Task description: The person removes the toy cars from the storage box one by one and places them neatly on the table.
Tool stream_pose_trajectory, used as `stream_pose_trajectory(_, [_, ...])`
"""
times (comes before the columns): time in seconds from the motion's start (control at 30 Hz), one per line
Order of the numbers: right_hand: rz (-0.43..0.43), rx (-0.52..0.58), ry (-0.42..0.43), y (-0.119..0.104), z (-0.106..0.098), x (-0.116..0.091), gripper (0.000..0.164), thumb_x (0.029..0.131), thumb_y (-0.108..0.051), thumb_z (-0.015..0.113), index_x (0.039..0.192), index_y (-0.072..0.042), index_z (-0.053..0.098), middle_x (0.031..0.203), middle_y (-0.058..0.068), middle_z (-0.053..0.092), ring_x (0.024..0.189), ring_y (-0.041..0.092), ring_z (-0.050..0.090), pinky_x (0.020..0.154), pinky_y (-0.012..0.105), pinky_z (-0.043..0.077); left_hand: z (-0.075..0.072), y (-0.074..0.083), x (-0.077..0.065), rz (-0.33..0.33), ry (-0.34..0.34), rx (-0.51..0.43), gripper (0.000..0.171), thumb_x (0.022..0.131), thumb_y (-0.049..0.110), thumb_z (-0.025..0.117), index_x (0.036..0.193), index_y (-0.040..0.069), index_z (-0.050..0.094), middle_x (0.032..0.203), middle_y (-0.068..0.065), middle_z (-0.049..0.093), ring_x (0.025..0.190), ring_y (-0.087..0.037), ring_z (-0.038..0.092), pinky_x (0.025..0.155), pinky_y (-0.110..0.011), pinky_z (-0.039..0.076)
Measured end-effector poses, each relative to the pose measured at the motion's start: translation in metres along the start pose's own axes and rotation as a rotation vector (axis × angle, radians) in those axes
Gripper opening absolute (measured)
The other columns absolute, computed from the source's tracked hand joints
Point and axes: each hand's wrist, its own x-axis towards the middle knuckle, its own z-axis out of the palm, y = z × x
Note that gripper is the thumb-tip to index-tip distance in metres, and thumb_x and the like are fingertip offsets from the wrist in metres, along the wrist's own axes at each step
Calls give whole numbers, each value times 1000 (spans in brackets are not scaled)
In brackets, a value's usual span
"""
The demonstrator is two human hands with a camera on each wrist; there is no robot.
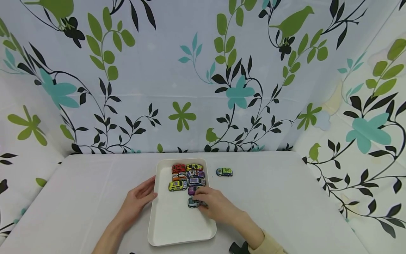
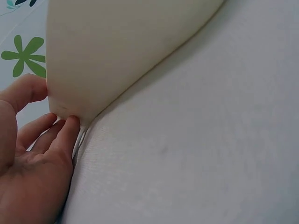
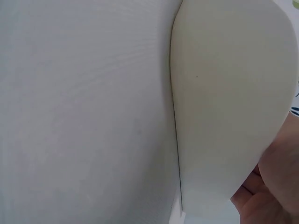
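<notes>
A white tray (image 1: 176,222) lies lengthwise on the table, with small toy cars in two columns in its far part. At the left rim my left hand (image 1: 137,197) grips the tray, thumb on the edge and fingertips against the outer wall (image 2: 117,51). My right hand (image 1: 220,206) reaches over the right rim and pinches a grey toy car (image 1: 192,202) at the near end of the right column. Just beyond it sits a purple toy car (image 1: 191,191), partly covered by the fingers. In the right wrist view, the tray's wall (image 3: 224,93) hides the fingertips.
In the left column are a red car (image 1: 178,168), an orange-and-white car (image 1: 179,176) and a yellow car (image 1: 177,186). A yellow-green car (image 1: 224,172) stands on the white table (image 1: 269,197), right of the tray. A black object (image 1: 239,248) lies by the right forearm.
</notes>
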Motion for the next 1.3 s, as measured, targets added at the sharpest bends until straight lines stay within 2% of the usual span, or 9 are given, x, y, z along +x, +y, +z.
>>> stream_pose_trajectory(0.2, [-12,13,-10,1,2,1,29,87,-6,76,116,-11,74,119,-2,66,111,13,64,96,27,54,1,3,-4,-52,1,56,69,98,22,66,156,8,32,163,-11,30,148,-24,30,99,-10,43])
stream_pose_trajectory(0.4, [-11,38,-31,1,3,1,29,87,-4,76,115,-14,75,119,-3,66,107,11,65,94,25,55,0,3,-4,-48,-22,53,70,97,21,66,156,8,31,163,-12,28,149,-25,27,100,-9,42])
stream_pose_trajectory(0.53, [-41,61,-24,2,3,0,28,88,-2,75,114,-12,75,118,-3,65,107,10,65,95,23,54,-1,2,-3,-48,-24,50,71,97,19,67,156,7,30,163,-12,28,149,-25,27,100,-9,42])
stream_pose_trajectory(0.87, [-143,75,58,5,3,-2,27,88,0,73,114,-9,74,118,1,66,112,14,63,98,24,53,1,1,-3,-67,-16,51,71,97,20,67,157,8,30,163,-11,28,149,-25,28,99,-9,43])
stream_pose_trajectory(1.07, [-173,90,134,7,-9,-7,31,87,-1,75,116,-9,73,120,3,65,112,16,64,97,22,53,1,1,-3,-63,-20,48,71,97,19,66,157,7,30,163,-12,28,149,-25,28,99,-9,43])
stream_pose_trajectory(1.3, [-124,159,256,17,-31,-12,34,86,-1,76,119,-10,72,120,1,65,111,18,64,91,25,56,1,2,-2,-52,-19,54,70,97,19,66,156,7,30,163,-12,28,149,-25,27,99,-9,42])
